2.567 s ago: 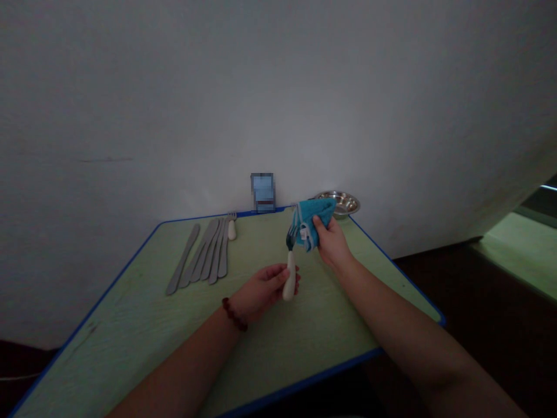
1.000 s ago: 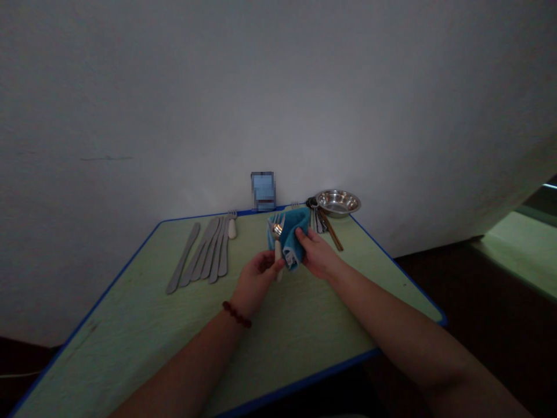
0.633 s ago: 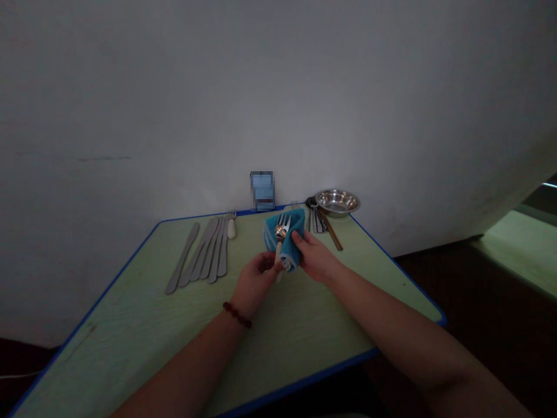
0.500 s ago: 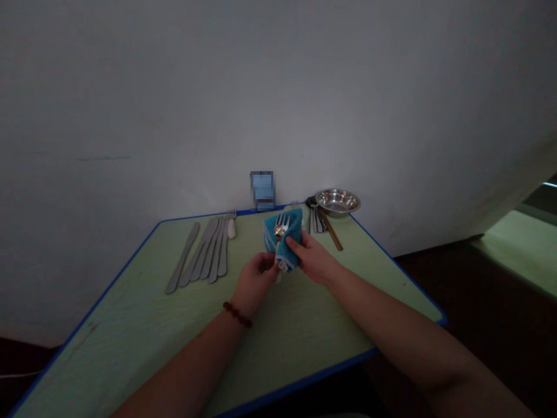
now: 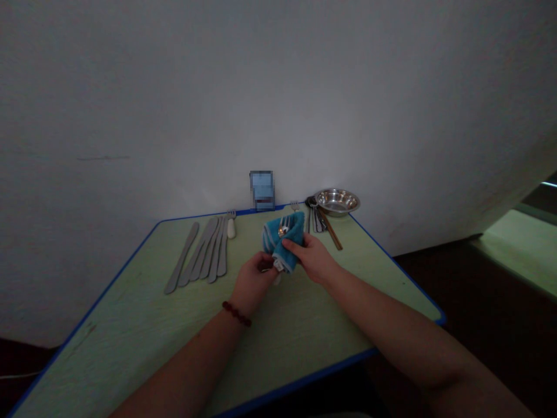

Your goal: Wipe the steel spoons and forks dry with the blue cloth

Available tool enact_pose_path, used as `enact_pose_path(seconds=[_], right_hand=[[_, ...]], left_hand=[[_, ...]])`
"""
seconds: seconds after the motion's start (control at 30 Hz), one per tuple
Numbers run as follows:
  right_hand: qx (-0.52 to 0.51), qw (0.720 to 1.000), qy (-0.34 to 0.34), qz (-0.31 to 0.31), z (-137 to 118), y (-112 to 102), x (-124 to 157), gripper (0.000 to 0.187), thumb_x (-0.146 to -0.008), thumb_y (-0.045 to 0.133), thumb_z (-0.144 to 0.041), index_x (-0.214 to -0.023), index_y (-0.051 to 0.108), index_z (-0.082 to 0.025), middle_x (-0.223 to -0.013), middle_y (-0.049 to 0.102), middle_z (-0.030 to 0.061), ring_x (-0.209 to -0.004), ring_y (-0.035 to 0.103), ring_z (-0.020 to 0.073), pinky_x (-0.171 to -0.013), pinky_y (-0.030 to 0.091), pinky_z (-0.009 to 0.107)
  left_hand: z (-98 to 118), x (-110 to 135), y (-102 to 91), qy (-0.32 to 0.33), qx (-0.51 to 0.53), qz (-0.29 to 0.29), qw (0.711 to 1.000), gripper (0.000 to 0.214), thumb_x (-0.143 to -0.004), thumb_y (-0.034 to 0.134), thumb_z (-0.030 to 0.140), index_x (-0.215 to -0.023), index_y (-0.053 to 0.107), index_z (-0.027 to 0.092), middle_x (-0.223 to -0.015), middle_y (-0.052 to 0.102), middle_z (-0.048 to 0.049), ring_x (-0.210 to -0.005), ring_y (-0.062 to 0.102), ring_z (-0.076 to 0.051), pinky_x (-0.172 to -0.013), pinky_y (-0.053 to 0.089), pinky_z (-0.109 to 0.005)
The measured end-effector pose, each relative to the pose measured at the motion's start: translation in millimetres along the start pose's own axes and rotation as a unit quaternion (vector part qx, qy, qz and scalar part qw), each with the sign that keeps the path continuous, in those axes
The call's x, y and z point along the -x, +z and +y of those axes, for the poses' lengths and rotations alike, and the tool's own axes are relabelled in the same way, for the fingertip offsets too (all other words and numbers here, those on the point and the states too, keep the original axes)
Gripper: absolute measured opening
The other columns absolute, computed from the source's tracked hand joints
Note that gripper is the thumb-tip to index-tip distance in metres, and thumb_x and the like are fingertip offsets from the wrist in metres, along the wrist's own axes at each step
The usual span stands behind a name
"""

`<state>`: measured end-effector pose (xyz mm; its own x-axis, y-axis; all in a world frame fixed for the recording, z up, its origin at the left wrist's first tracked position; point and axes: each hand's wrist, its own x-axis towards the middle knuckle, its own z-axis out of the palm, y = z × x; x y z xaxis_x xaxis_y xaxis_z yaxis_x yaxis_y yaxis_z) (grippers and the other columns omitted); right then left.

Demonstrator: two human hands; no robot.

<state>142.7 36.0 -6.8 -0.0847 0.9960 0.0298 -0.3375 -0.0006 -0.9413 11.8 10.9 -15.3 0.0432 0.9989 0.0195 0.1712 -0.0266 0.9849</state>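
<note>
Head view: a fork (image 5: 285,224) is held inside a blue cloth (image 5: 295,230), its handle closed in by the curled left hand (image 5: 252,283), while the cloth is pinched by the right hand (image 5: 311,261). Left of the cloth, knives (image 5: 212,252) lie lined up untouched; right of it, more cutlery (image 5: 316,221) lies beside a steel bowl (image 5: 337,202).

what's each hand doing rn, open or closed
Left hand: closed, holding the white-handled fork.
Right hand: closed, pressing the blue cloth against the fork.
</note>
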Motion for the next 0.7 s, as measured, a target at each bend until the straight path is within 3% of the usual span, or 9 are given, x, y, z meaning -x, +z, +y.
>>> enact_pose_path(seconds=[0.23,0.47,0.7], right_hand=[[0.003,1.0,-0.013,0.007,-2,1,0,0.024,-0.055,0.068,-0.032,-0.073,0.06,-0.018,-0.073,0.064,0.0001,-0.063,0.057,0.0118,-0.067,0.046,0.03],[0.103,0.993,-0.054,0.03,0,-3,-1,0.028,-0.059,0.064,-0.039,-0.077,0.061,-0.018,-0.072,0.063,0.0016,-0.065,0.057,0.0143,-0.065,0.046,0.031],[0.043,0.998,-0.026,0.024,-2,-1,-1,0.025,-0.057,0.065,-0.037,-0.073,0.06,-0.018,-0.07,0.063,0.0003,-0.062,0.057,0.0129,-0.064,0.047,0.03]], left_hand=[[3,0,0.7,0.007,0.007,-0.011,1.0,0.02,-0.057,0.063,0.027,-0.067,0.051,0.016,-0.067,0.06,-0.002,-0.061,0.056,-0.015,-0.058,0.042,-0.028],[8,1,1.8,-0.006,-0.002,-0.014,1.0,0.021,-0.055,0.065,0.027,-0.065,0.05,0.016,-0.064,0.06,-0.0002,-0.06,0.057,-0.014,-0.057,0.043,-0.027],[11,2,1.7,-0.006,-0.008,-0.011,1.0,0.021,-0.054,0.065,0.028,-0.065,0.051,0.016,-0.061,0.06,0.0,-0.058,0.057,-0.014,-0.055,0.043,-0.027]])
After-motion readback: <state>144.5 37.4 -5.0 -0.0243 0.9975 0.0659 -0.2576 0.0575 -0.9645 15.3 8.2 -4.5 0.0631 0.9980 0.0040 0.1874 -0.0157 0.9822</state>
